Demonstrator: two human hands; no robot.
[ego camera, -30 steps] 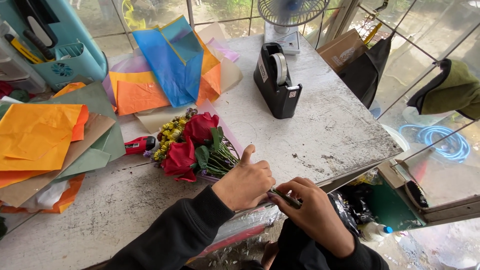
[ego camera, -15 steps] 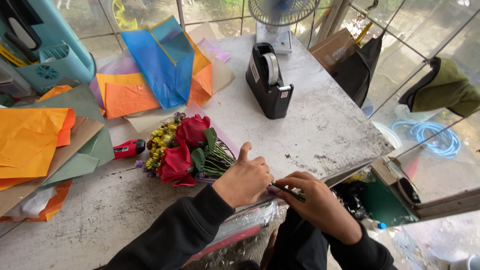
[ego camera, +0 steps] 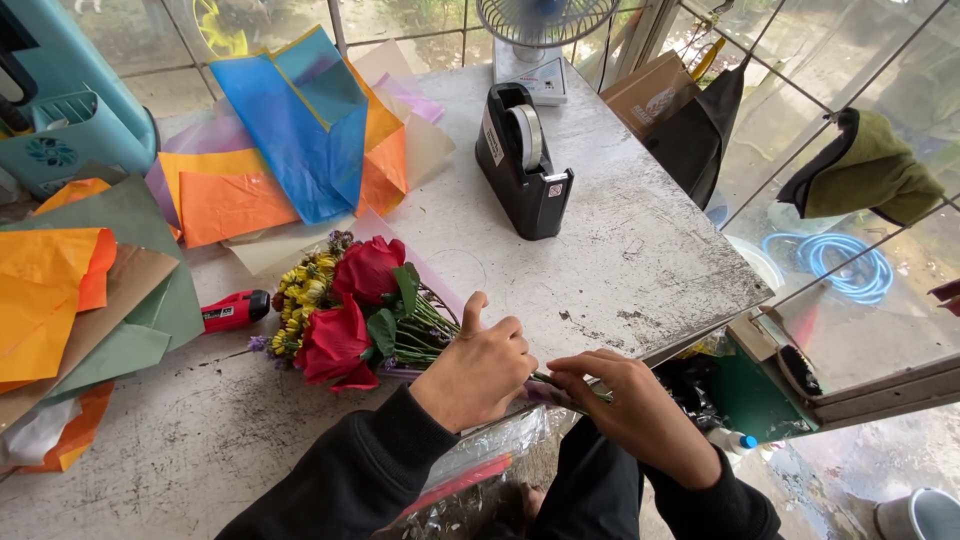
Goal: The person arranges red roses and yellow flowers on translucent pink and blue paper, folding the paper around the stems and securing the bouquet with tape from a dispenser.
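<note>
Beyond the bouquet (ego camera: 360, 315) on the grey surface (ego camera: 620, 240) stands a black tape dispenser (ego camera: 525, 160); coloured paper sheets (ego camera: 290, 140) lie behind the blooms, a red cutter (ego camera: 235, 310) just beside them. Since 0.5 s ago, little has shifted. The left hand (ego camera: 480, 365) has its fingers curled around the stems, thumb up; the right hand (ego camera: 625, 400) pinches the stem ends. The bouquet's long axis runs left-right, 2 red roses pointing left.

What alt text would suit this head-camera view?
Two hands, left hand and right hand, grip the stems of a bouquet of red roses and yellow flowers lying on a worn white table, near coloured paper sheets and a black tape dispenser.
</note>
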